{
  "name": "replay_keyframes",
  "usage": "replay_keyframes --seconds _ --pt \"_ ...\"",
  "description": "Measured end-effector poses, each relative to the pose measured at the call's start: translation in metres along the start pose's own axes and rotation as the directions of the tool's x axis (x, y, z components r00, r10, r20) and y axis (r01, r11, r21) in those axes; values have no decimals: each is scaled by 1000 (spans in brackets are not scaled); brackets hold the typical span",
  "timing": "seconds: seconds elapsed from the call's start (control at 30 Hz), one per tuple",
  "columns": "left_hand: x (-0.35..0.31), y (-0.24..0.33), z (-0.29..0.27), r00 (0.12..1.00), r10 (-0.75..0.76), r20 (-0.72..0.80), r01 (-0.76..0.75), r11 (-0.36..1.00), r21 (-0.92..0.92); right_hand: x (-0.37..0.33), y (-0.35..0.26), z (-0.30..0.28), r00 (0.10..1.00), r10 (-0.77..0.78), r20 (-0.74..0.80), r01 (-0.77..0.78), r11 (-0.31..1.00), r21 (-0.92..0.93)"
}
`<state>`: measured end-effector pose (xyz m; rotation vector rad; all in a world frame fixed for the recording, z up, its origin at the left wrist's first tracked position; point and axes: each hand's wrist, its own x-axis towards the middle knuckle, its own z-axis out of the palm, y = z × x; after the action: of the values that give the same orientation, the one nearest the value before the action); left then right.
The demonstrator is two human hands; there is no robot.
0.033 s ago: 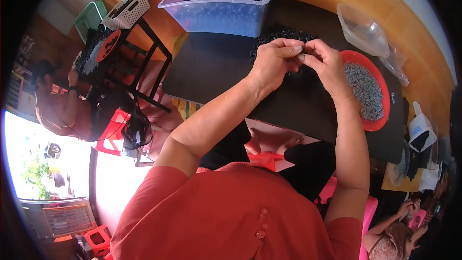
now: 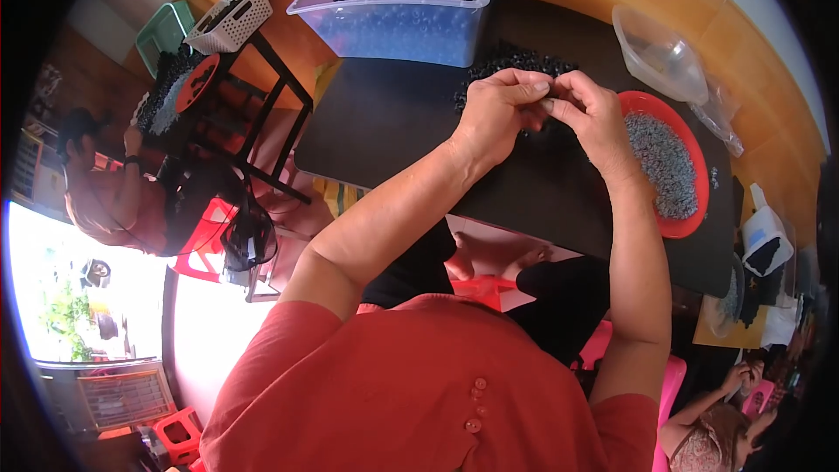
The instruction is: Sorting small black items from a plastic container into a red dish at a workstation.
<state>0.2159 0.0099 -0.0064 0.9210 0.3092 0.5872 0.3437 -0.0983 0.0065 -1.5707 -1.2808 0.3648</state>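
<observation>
Above the dark table my left hand (image 2: 500,114) and my right hand (image 2: 594,118) meet fingertip to fingertip. Thumb and fingers of each are pinched together, and whatever sits between them is too small or hidden to name. Just beyond the hands spreads a loose pile of small black rounded parts (image 2: 516,59). To the right of my right hand lies a red oval tray (image 2: 702,177) with many small grey-silver pieces (image 2: 662,166) in it.
A large translucent bin (image 2: 393,31) of black parts stands at the table's (image 2: 376,122) far left. A clear plastic tub (image 2: 660,57) is at the far right, by the wall. Co-workers sit left (image 2: 114,201) and lower right (image 2: 712,433). A white scoop-like container (image 2: 766,240) lies right.
</observation>
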Motion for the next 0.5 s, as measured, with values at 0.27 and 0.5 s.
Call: replay_keyframes --seconds 0.27,0.5 --pt "-3 6 3 999 34 -23 -30 990 137 -1 0 2 992 -123 -20 118 982 -150" --pt "-2 4 -1 995 31 -90 -20 992 127 -3 0 7 993 -113 -26 108 985 -137"
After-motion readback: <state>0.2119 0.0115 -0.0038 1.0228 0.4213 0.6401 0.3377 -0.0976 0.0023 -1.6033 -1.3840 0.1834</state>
